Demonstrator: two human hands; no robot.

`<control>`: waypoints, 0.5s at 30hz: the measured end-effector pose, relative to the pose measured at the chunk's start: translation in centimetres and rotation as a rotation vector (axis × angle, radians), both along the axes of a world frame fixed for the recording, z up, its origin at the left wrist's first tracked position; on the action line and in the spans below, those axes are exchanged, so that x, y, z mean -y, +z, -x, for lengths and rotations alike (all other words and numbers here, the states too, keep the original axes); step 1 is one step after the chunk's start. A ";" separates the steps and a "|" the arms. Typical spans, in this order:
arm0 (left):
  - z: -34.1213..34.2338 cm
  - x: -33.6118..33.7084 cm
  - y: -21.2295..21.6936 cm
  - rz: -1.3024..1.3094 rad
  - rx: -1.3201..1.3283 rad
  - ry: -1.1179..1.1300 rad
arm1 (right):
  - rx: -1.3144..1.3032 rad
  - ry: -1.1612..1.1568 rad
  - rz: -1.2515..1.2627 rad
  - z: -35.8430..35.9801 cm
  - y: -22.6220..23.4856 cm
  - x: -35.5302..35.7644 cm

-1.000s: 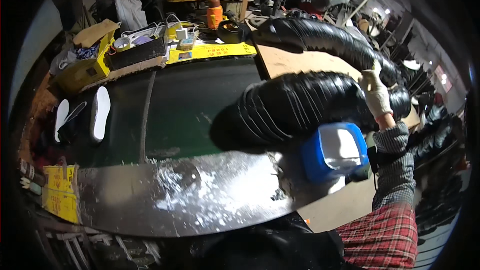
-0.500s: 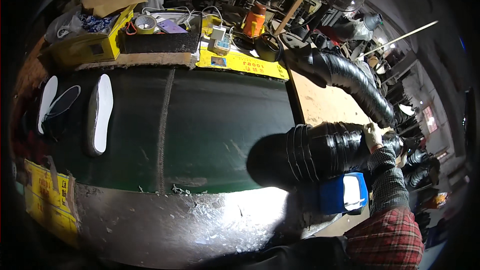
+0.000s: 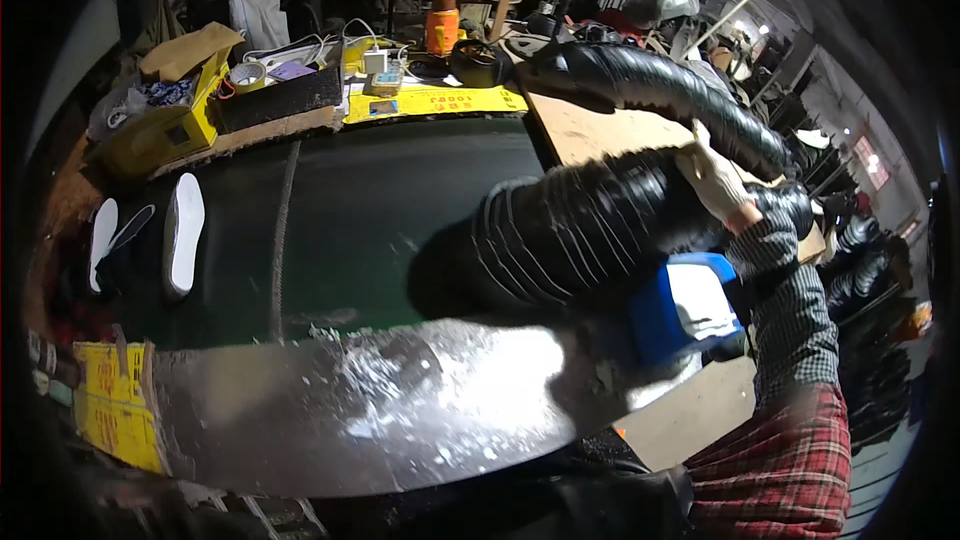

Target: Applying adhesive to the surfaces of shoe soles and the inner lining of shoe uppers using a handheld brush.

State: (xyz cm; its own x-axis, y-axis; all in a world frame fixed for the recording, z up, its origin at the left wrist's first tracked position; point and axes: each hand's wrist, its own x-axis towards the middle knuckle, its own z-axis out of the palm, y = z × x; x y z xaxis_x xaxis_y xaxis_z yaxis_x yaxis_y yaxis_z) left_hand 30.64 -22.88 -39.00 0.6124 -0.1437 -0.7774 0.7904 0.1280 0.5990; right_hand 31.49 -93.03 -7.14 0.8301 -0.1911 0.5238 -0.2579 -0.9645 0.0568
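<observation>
A long nested row of shiny black pieces, which look like shoe uppers (image 3: pixel 590 225), lies across the right part of the dark green work surface (image 3: pixel 370 240). Thin pale edges run around its left half. My right hand (image 3: pixel 712 178), in a whitish glove, touches the right end of this row, with its fingers stretched out and apart. My left hand does not show. A second curved row of black uppers (image 3: pixel 665 90) lies farther back. At the far left are a white-topped shoe sole (image 3: pixel 184 240), another white sole (image 3: pixel 102 240) and a dark piece beside it.
A blue box (image 3: pixel 655 315) with a white inside stands near my right forearm. Along the back are a yellow carton (image 3: pixel 165 130), a tape roll (image 3: pixel 246 76), a power strip (image 3: pixel 384 83) and an orange flask (image 3: pixel 441 28). Pale scraps litter the metal front strip (image 3: pixel 300 420).
My view has shifted. The gloved right hand has moved up and left along the row, its fingers now stretched upward. The near row of uppers sits farther left, with more pale edges showing.
</observation>
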 end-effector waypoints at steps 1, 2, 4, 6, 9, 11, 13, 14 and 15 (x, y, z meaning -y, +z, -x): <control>1.2 -0.5 0.2 0.005 0.031 0.023 | -0.072 -0.075 -0.176 0.2 1.3 -1.7; 2.4 -1.0 0.6 0.021 0.062 0.035 | -0.069 -0.145 -0.067 1.6 2.3 -2.9; 4.4 -2.3 2.3 0.061 0.150 0.038 | 0.019 -0.179 0.024 5.8 3.2 -3.0; 5.4 -4.0 5.1 0.154 0.311 0.074 | 0.206 0.069 -0.202 9.1 4.0 -5.8; 2.0 -3.1 10.2 0.442 0.593 0.253 | 0.419 0.273 -0.361 14.3 5.6 -12.7; 0.2 6.9 20.1 0.007 0.865 0.203 | 0.502 0.330 -0.476 18.4 4.1 -15.2; -3.3 12.7 22.3 0.058 0.911 0.062 | 0.614 0.315 -0.652 22.2 1.6 -18.1; -5.3 15.2 23.0 0.167 0.942 -0.036 | 0.640 0.329 -0.788 23.7 0.0 -19.2; -8.8 17.5 21.8 0.210 0.954 -0.101 | 0.675 0.303 -0.978 25.5 -1.7 -19.8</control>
